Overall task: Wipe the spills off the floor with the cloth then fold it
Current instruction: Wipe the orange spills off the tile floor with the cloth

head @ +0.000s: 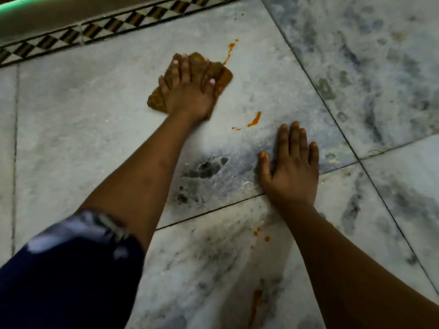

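Nearest the camera, orange spills streak the marble floor close to the person's body, with a few drops just beside the right forearm — none of them wiped yet. Farther out, the right hand lies flat on the floor across a tile joint, fingers straight and close together, holding nothing; it appears to brace the person's weight while the other arm reaches. Beyond it, a small smear sits between the two hands. Farther still, the left hand presses the brown cloth to the floor, fingers spread and lying over it rather than gripping — the cloth juts out on both sides of the palm and past the fingertips. At its far corner a thin orange trail runs toward the patterned border.
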The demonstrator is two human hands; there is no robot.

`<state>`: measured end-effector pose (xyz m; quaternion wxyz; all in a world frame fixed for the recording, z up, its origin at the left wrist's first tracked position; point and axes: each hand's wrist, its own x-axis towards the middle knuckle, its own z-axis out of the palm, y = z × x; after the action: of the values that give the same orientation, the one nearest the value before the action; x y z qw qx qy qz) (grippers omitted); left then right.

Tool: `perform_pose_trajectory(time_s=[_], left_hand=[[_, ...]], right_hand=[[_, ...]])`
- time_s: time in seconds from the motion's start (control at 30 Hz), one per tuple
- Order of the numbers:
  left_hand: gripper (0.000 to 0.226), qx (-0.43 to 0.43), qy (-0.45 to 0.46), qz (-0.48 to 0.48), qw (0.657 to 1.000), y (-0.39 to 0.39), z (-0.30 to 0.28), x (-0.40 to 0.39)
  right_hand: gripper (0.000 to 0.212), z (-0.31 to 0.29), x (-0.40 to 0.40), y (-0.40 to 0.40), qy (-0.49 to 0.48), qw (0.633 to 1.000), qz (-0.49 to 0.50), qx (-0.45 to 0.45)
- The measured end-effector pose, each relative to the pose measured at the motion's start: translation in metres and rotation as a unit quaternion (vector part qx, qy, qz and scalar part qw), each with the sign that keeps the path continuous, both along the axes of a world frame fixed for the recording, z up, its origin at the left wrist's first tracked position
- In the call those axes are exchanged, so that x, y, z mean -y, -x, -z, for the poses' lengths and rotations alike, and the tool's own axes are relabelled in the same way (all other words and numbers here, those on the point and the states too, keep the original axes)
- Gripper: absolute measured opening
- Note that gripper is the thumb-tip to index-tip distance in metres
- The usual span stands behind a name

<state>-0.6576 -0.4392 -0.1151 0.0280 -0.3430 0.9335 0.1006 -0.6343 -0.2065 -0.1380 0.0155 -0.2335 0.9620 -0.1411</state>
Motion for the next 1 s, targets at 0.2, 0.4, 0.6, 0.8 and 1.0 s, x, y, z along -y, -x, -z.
perform_pose_trajectory(time_s=[0.2,0.4,0.6,0.8,1.0], left_hand=[[0.057,-0.005,0.024,0.062,0.998,-0.045,0.002,-0.055],[0.054,-0.006,-0.047,0.032,0.998,-0.003,-0.001,-0.076],[0.054,-0.013,0.016,0.179,0.984,-0.005,0.002,-0.093],[0.056,0.01,0.004,0.135,0.991,0.021,-0.002,-0.083],[0.057,0.01,0.022,0.204,0.979,-0.014,-0.002,-0.077]], right_hand=[[0.075,-0.001,0.001,-0.001,0.007,1.0,0.003,-0.005],[0.075,0.001,0.001,-0.001,0.0,1.0,0.009,-0.01],[0.077,0.003,0.002,0.001,-0.001,1.0,0.003,-0.006],[0.076,0.003,0.001,0.0,0.004,1.0,0.002,-0.003],[0.075,0.0,0.0,0.002,0.026,1.0,-0.001,-0.001]])
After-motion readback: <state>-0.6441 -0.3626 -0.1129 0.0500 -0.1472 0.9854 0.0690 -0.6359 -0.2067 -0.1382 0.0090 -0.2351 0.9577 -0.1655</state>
